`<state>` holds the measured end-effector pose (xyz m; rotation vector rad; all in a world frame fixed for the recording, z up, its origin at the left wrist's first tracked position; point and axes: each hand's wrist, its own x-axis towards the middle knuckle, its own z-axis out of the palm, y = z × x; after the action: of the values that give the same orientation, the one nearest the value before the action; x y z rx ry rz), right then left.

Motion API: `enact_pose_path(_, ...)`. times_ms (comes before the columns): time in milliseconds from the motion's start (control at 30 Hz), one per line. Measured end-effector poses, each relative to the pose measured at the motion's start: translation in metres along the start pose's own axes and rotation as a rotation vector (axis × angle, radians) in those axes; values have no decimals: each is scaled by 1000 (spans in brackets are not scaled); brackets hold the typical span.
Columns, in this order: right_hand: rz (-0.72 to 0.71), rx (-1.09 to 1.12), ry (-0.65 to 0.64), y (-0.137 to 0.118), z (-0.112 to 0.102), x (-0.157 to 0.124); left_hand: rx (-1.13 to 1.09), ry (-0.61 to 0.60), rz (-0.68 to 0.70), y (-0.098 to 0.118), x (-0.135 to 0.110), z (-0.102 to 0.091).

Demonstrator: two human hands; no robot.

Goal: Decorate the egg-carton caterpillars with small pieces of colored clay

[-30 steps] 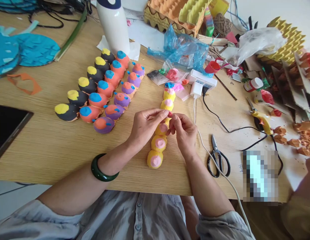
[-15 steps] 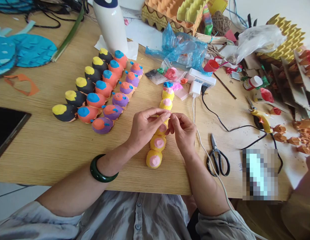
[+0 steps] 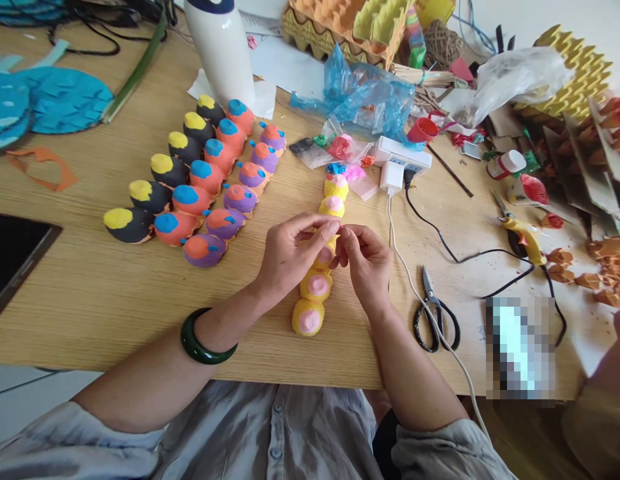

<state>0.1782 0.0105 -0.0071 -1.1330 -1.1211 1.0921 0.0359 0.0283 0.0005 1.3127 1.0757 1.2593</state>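
Observation:
My left hand (image 3: 295,253) and my right hand (image 3: 365,260) meet fingertip to fingertip above a yellow egg-carton strip (image 3: 316,300) with pink clay caps. Both are closed in a pinch on a tiny red piece of clay (image 3: 340,227), mostly covered by the fingertips. The strip lies lengthwise on the table, its middle partly hidden under my fingers. A dark green bangle (image 3: 197,337) circles my left wrist. To the left lie three more strips: a black one with yellow caps (image 3: 130,223), an orange one with blue caps (image 3: 177,227) and a purple one with orange caps (image 3: 206,250).
Black-handled scissors (image 3: 435,320) and a white cable (image 3: 407,283) lie right of my right arm. Beyond the strip are bagged clay (image 3: 340,148), a power strip (image 3: 405,155) and a white bottle (image 3: 223,57). A glue gun (image 3: 525,240) lies farther right, near another person's arm (image 3: 607,360).
Both hands stay nearly in place, still pinched together. A little more red shows between the fingertips. The white cable near my right forearm has shifted slightly.

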Motion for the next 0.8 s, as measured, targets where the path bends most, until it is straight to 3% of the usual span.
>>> enact_pose_path(233, 57, -48, -23, -2, 0, 0, 44, 9, 79, -4, 2, -2)
enact_pose_path(533, 66, -25, 6, 0, -1, 2, -78, 17, -109, -2, 2, -2)
enact_pose_path(800, 40, -8, -3, 2, -1, 1, -88, 69, -115, -6, 3, -1)
